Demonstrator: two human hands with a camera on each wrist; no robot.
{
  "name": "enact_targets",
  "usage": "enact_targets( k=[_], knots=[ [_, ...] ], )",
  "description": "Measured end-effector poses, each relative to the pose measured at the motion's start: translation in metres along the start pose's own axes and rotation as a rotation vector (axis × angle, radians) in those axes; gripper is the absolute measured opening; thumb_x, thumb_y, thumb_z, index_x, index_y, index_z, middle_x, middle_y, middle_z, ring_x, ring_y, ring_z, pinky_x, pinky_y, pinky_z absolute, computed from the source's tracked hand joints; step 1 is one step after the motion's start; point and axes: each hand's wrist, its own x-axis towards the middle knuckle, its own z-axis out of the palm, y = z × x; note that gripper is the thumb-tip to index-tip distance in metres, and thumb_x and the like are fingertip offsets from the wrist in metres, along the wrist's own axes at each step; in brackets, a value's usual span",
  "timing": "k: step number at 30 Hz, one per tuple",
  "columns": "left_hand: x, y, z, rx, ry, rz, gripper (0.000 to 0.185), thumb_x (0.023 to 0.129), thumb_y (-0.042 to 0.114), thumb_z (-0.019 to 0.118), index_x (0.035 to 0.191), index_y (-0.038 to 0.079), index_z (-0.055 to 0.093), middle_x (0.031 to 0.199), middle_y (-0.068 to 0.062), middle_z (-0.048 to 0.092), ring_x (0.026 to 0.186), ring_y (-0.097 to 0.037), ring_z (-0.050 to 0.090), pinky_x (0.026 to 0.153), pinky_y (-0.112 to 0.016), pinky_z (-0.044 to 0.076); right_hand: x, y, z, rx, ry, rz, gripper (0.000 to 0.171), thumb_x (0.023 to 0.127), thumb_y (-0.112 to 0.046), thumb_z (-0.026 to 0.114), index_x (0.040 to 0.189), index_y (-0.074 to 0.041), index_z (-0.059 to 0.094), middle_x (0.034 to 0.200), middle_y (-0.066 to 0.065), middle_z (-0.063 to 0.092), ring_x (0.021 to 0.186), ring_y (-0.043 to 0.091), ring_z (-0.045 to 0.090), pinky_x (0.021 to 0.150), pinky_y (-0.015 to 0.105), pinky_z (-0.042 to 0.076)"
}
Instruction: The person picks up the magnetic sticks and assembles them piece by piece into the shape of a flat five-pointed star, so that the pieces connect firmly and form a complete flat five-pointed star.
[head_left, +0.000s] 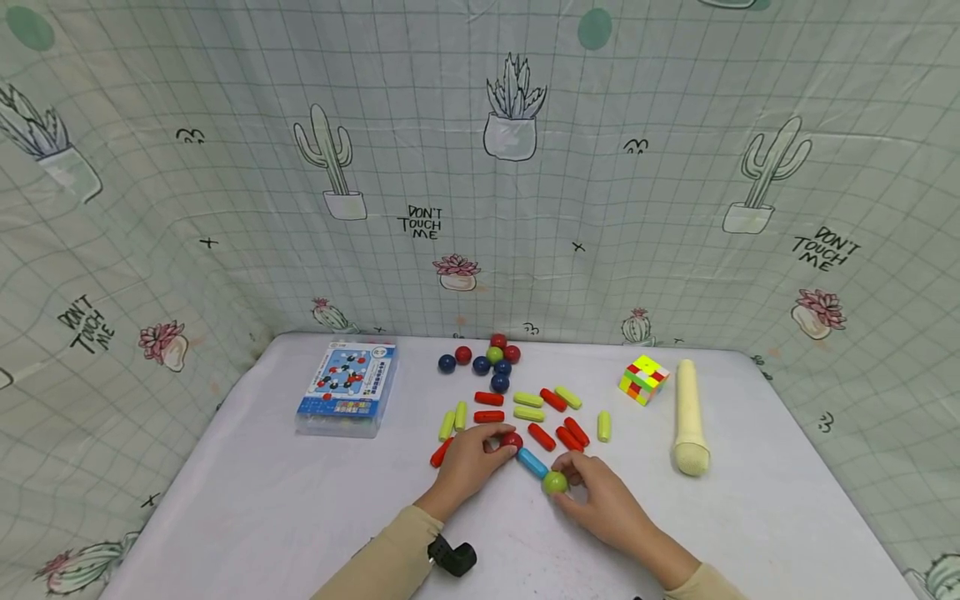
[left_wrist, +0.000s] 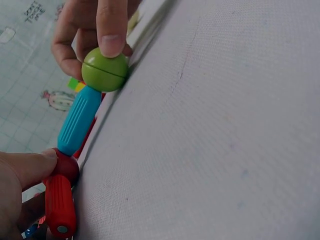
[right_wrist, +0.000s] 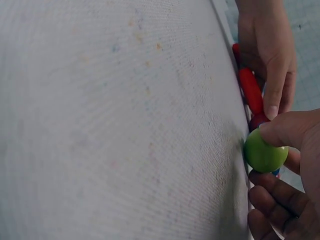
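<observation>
From the head view I see the blue rod [head_left: 532,462] lying slantwise between my two grips on the worktop [head_left: 262,500]: the left hand [head_left: 468,462] pinches the red ball [head_left: 512,440] at its far end, the right hand [head_left: 603,500] pinches the green ball [head_left: 555,481] at its near end.

In the left wrist view the rod [left_wrist: 79,120] runs away from my grip toward the green ball [left_wrist: 105,70].

In the right wrist view the green ball [right_wrist: 265,152] sits under my thumb.

Both forearms carry long beige sleeves ending at the wrist, the left hand [head_left: 468,461] and right hand [head_left: 606,504] are bare, and a black camera mount [head_left: 452,556] is strapped beneath the left wrist.
</observation>
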Motion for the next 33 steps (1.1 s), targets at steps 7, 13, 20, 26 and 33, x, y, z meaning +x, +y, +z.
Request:
enact_targets(
  k=[7,13,20,26,33],
  knots=[
    [0.0,-0.001,-0.001,0.017,0.001,-0.006,0.038,0.092,0.025,0.078,0.129,0.019,0.072,0.095,0.007,0.065,0.078,-0.011,0.049,0.064,-0.019,0.042,0.0,-0.001,0.002,0.006,0.003,0.017,0.036,0.085,-0.017,0.082,0.115,-0.019,0.062,0.101,-0.011,0.06,0.093,0.008,0.058,0.085,0.032,0.053],
    [-0.002,-0.002,-0.003,0.011,-0.001,-0.012,0.044,0.092,0.022,0.078,0.134,0.015,0.068,0.111,0.002,0.07,0.078,-0.011,0.05,0.064,-0.019,0.044,0.003,-0.005,0.003,0.031,-0.003,0.047,0.043,0.085,-0.025,0.083,0.122,-0.018,0.061,0.109,-0.009,0.062,0.093,0.008,0.056,0.085,0.031,0.052],
    [-0.008,-0.003,-0.008,0.003,0.0,-0.016,0.043,0.092,0.02,0.077,0.133,0.013,0.068,0.114,-0.001,0.071,0.079,-0.008,0.055,0.067,-0.018,0.049,0.012,-0.01,0.006,0.033,0.022,0.061,0.049,0.085,-0.025,0.084,0.127,-0.02,0.06,0.116,-0.008,0.063,0.098,0.008,0.058,0.089,0.034,0.053],
    [-0.013,-0.006,-0.015,0.012,0.029,-0.002,0.041,0.093,0.021,0.076,0.132,0.014,0.069,0.114,-0.001,0.071,0.082,-0.008,0.059,0.069,-0.016,0.051,0.023,-0.02,0.006,0.041,0.067,0.034,0.047,0.085,-0.018,0.083,0.128,-0.016,0.062,0.116,-0.005,0.064,0.103,0.012,0.059,0.093,0.039,0.053],
    [-0.016,-0.011,-0.023,-0.009,0.057,0.034,0.033,0.094,0.018,0.074,0.126,0.012,0.071,0.105,0.0,0.073,0.083,-0.009,0.061,0.069,-0.017,0.052,0.037,-0.029,0.011,0.012,0.077,0.006,0.047,0.088,-0.02,0.081,0.131,-0.017,0.064,0.117,-0.002,0.066,0.104,0.014,0.061,0.093,0.039,0.054]
  ],
)
